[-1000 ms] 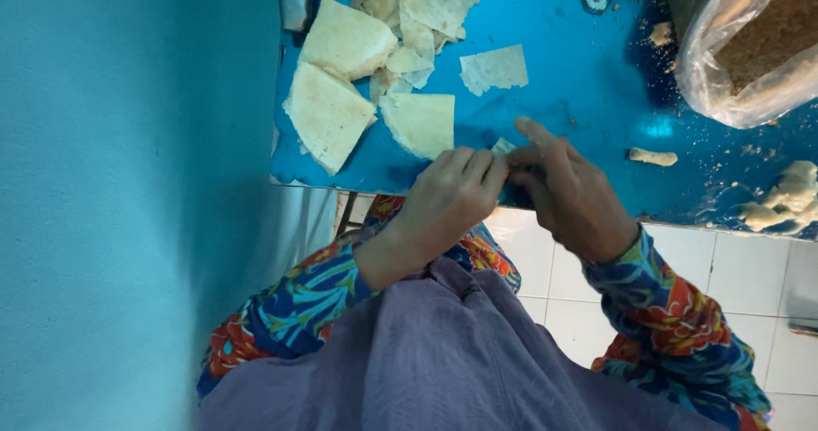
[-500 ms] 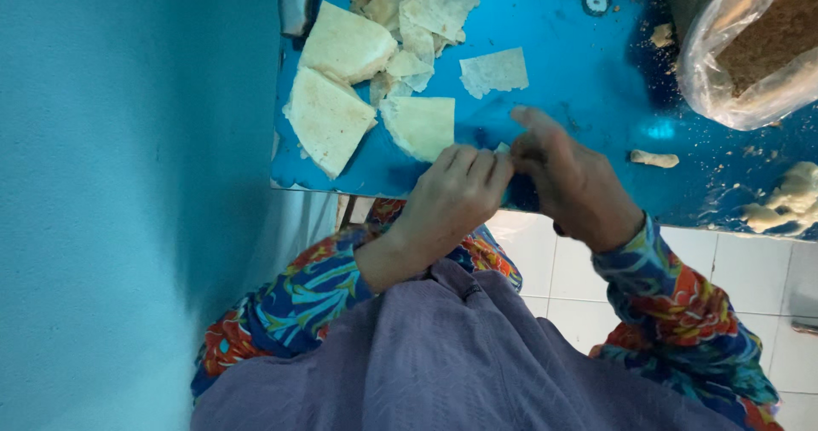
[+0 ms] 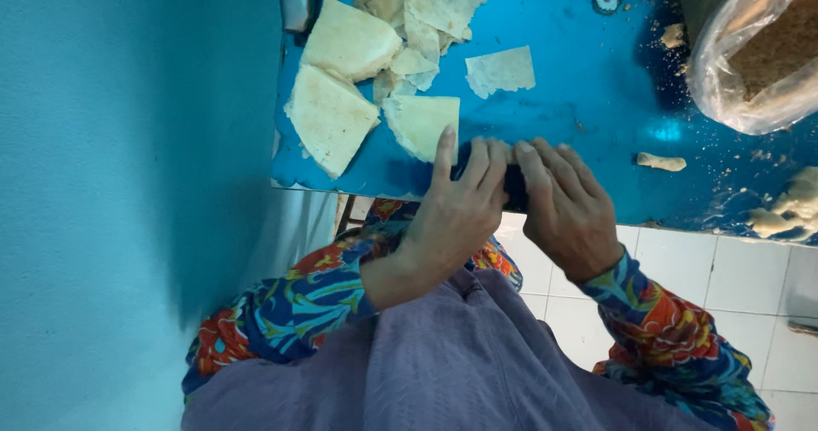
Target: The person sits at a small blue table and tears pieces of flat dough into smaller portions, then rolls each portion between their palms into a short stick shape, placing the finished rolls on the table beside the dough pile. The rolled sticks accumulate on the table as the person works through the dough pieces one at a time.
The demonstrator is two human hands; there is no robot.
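So we've got a blue table (image 3: pixel 554 124) butted against a teal wall (image 3: pixel 128 184), and everything sits relative to that table. At its left end there's a heap of pale flat dough pieces (image 3: pixel 375 65), with one triangular sheet (image 3: pixel 328 117) nearest the wall. Our left hand (image 3: pixel 456 214) sits at the table's near edge, fingers curled, one fingertip touching a square sheet (image 3: pixel 422 123). Right beside it our right hand (image 3: pixel 567 209) curls in too; both pinch something small between them, mostly hidden, so we can't tell what. Further right lies a small rolled piece (image 3: pixel 660 162), then a plastic bag of brown crumbs (image 3: pixel 758 52) at the far corner.
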